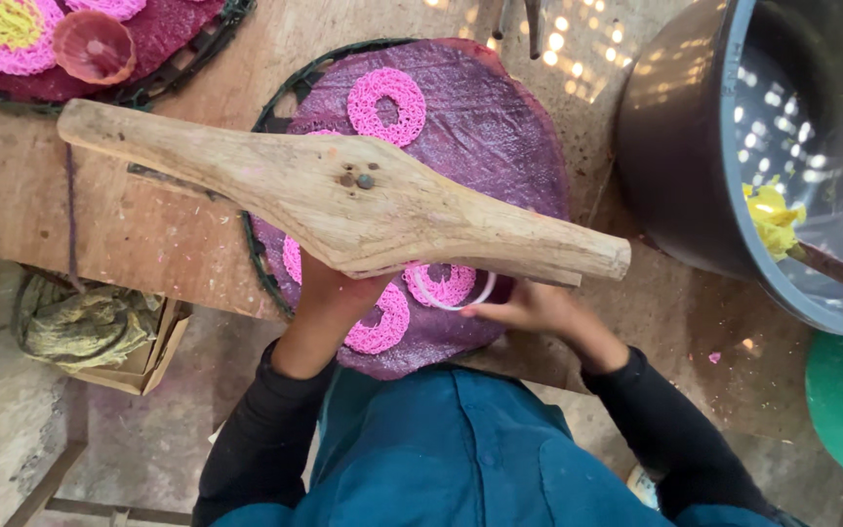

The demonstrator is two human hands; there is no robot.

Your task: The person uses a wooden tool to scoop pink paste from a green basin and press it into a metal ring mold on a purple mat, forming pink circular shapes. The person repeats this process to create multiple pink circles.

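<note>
The left hand [329, 293] reaches up under the long wooden press [343, 195], its grip hidden behind the wood, so whether it is clenched cannot be told. The right hand [529, 307] pinches a white ring [456, 293] set around a pink lacy disc [446, 283], seemingly with fingertips only. Both lie on a round purple mat [480, 137] on the bench [70, 215], beside other pink discs. Right of the mat stands a grey tub [680, 146] holding yellow paste [773, 220].

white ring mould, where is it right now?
In the head view, the white ring lies on the purple round mat, just below the wooden press, by the right hand.
</note>
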